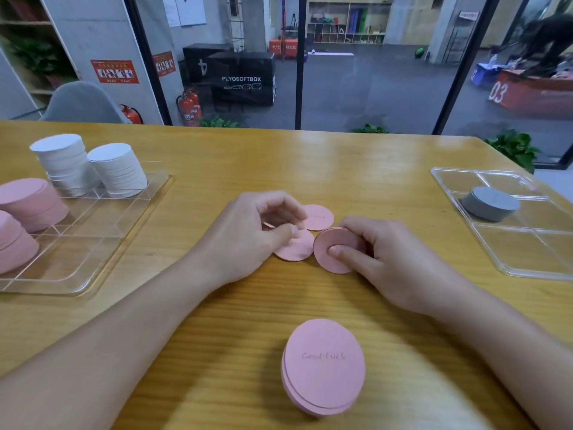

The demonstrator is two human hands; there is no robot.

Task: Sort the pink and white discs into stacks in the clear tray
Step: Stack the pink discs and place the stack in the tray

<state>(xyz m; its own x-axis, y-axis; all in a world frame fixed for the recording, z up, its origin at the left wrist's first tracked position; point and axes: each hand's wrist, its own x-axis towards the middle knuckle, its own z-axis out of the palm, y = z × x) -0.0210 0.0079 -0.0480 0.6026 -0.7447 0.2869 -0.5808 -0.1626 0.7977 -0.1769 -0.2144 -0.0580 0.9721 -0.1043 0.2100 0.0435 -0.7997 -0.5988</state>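
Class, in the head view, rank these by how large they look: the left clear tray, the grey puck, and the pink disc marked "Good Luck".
1. Left clear tray: clearly largest.
2. Pink disc marked "Good Luck".
3. Grey puck.
The disc lies much nearer the camera than the puck, so that order is unsure; their true sizes may be alike.

Wood table [310, 156], glass wall [372, 72] w/ black frames, gym floor [356, 88] beyond, grey chair [83, 102] left
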